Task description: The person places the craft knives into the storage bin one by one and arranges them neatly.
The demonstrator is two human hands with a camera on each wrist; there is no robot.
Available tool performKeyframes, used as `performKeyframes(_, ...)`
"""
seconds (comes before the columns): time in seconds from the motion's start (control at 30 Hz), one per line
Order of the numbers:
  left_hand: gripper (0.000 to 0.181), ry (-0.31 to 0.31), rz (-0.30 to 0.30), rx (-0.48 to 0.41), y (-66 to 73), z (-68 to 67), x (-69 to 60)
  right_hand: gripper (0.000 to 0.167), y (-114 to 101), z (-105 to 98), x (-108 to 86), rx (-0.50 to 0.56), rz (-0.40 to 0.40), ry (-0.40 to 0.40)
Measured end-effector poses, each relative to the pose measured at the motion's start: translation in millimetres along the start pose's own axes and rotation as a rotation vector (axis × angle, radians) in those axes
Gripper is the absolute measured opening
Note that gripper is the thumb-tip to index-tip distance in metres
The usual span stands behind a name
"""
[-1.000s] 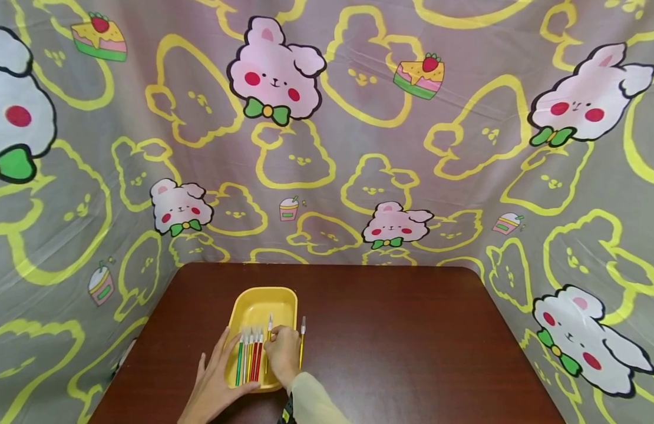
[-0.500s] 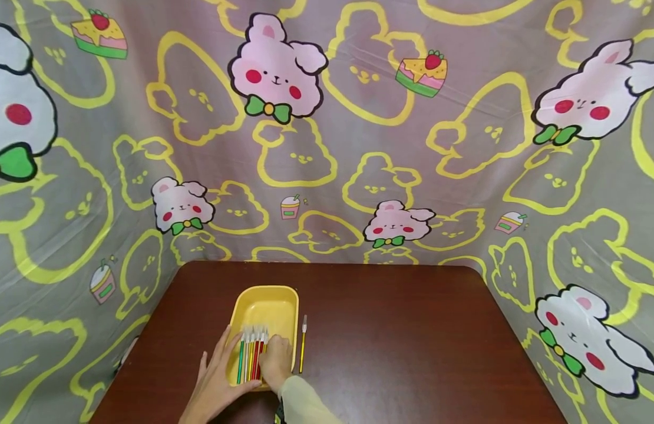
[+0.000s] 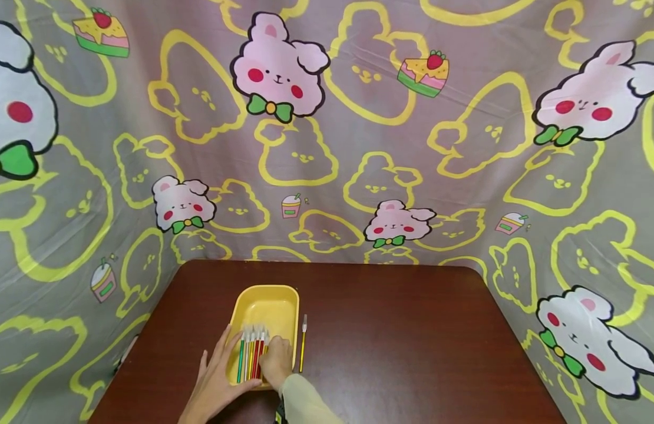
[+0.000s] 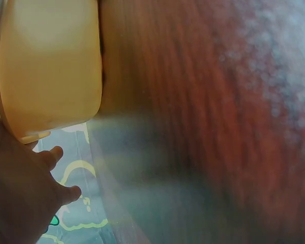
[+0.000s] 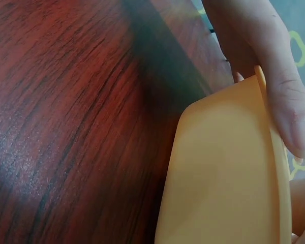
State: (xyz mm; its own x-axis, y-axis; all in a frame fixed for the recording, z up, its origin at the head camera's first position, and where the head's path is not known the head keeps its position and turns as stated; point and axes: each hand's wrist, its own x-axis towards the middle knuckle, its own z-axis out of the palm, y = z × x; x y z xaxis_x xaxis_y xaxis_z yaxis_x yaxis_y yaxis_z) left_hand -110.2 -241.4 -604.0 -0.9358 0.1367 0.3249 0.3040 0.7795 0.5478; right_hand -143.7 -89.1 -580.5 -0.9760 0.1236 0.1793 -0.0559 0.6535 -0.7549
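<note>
A yellow tray (image 3: 260,300) sits at the front left of the table. Inside it lies a row of slim pen-like tools (image 3: 251,356) in green, silver, yellow and red, each with a clear cap. My left hand (image 3: 212,377) rests spread across the tray's near left corner, thumb along the near rim, straight fingers at the left side. My right hand (image 3: 276,360) reaches into the tray and pinches a yellow pen-like tool (image 3: 266,348) at the row's right end; my fingers hide most of it. Both wrist views show mainly the tray's outer wall (image 4: 51,66).
Another yellow pen-like tool (image 3: 303,347) lies on the table just right of the tray. The dark red-brown table (image 3: 401,335) extends to the right. A grey patterned cloth (image 3: 337,118) hangs behind and at both sides.
My right hand has moved slightly left and toward me, bringing the yellow pen-like tool against the right end of the row. My left hand stays at the tray's corner.
</note>
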Motion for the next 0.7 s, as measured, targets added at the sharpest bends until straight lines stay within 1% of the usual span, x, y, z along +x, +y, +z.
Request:
performKeyframes(0.07,0.116,-0.008,-0.007,-0.001,0.8,-0.3,0.4,0.026,-0.5,-1.0,0.4,0.003,0.009,-0.005)
performKeyframes(0.2,0.117,-0.005,-0.004,0.002,1.6,-0.4,0.6,0.03,-1.9,-3.0,0.3,0.005,0.025,-0.023)
performKeyframes(0.4,0.116,0.007,0.008,0.001,0.4,0.7,-0.4,0.028,-0.6,-1.2,0.5,-0.013,0.034,-0.032)
performKeyframes(0.57,0.116,-0.009,-0.009,0.008,0.0,0.3,-0.2,0.03,-3.4,-3.6,2.9,0.03,0.02,-0.024)
performKeyframes(0.63,0.117,-0.013,-0.015,0.015,0.0,-0.2,0.0,0.028,-5.4,-6.1,3.9,0.049,0.008,-0.012)
performKeyframes(0.7,0.117,-0.012,-0.017,0.021,-0.1,-0.6,0.2,0.022,-8.1,-9.1,5.0,0.052,-0.003,0.004)
